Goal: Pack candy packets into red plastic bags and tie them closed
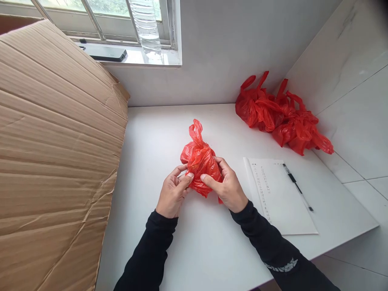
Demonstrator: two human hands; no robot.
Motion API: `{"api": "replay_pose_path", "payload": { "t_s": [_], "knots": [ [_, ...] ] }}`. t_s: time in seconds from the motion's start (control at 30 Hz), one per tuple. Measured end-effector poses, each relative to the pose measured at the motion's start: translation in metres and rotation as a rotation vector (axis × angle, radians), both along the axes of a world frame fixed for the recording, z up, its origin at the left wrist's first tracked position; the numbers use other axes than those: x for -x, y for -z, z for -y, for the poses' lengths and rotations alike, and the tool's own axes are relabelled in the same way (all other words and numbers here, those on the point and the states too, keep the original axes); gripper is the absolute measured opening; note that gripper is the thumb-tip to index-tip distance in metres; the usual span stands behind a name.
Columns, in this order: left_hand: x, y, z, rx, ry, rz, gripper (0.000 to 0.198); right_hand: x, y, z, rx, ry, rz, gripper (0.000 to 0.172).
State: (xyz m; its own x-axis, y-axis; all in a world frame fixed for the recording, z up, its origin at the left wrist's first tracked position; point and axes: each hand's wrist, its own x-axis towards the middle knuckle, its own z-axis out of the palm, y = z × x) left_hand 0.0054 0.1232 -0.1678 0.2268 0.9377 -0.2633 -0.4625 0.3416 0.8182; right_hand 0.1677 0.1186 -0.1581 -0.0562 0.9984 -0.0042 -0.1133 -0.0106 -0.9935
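Observation:
A crumpled red plastic bag (202, 163) is between my two hands over the middle of the white table, its gathered top pointing away from me. My left hand (174, 190) pinches the bag's left side between thumb and fingers. On its right side, my right hand (226, 184) grips the bag with the thumb in front and the fingers behind. What the bag contains cannot be made out through the plastic.
Several red plastic bags (281, 115) lie piled in the back right corner. A sheet of paper with handwriting (285, 198) and a black pen (297, 186) lie on the white table (206, 250). A large cardboard box (60, 161) stands left. A phone-like device (106, 53) rests on the windowsill.

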Motion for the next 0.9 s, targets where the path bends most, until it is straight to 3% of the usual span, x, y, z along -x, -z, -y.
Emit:
{"api": "replay_pose_path", "payload": {
  "t_s": [0.27,0.63,0.77,0.9],
  "knots": [
    [-0.0009,-0.0016,-0.0006,0.027,-0.02,-0.039,0.026,-0.0015,0.0006,-0.0006,-0.005,-0.011,-0.002,0.036],
    [-0.0003,-0.0024,0.0013,0.006,-0.008,-0.057,0.028,-0.0018,0.0009,0.0004,0.009,-0.023,-0.011,0.038],
    [-0.0014,-0.0015,0.0025,-0.048,0.051,-0.058,0.044,-0.0018,0.0003,-0.0003,0.014,0.016,-0.009,0.034],
    [-0.0023,0.0008,0.0018,-0.066,0.056,-0.064,0.035,-0.0012,-0.0007,-0.0004,0.034,0.039,-0.02,0.034]
  ]
}}
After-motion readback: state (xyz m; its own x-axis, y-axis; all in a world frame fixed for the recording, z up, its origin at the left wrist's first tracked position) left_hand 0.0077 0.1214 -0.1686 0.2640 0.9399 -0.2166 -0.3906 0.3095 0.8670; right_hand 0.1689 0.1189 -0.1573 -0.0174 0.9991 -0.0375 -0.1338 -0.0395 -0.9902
